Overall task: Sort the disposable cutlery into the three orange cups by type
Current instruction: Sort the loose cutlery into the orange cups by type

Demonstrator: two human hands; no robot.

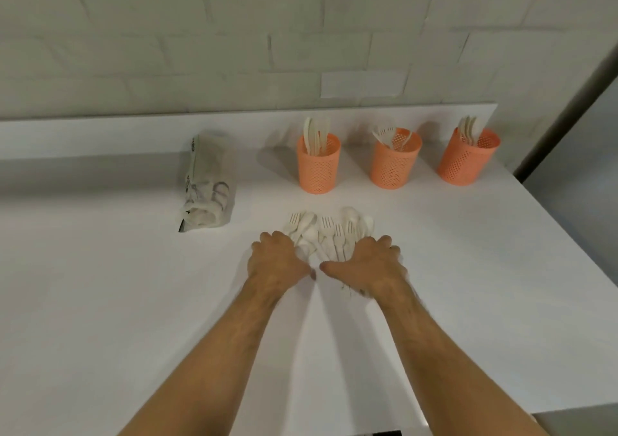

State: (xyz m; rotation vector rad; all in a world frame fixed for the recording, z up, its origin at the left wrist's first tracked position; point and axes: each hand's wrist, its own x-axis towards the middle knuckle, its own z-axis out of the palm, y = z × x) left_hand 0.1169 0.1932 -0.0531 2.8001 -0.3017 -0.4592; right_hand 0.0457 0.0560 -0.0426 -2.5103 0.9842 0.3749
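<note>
Mid-sort: pile (329, 235) of forks and spoons lying on surface (133, 285), near side of three cups (319, 164), each already holding some pieces. Your left hand (277, 258) and right hand (368, 261) are flanking pile, resting on it; fingers hidden, grip unclear. Next: you're needing to single out one type, then carry to matching cup.

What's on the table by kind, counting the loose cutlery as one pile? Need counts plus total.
Orange cups: 3, left, middle, right, each with cutlery standing in it
Loose cutlery pile: 1, too overlapped to count pieces
Plastic bag: 1
Total: 5
</note>
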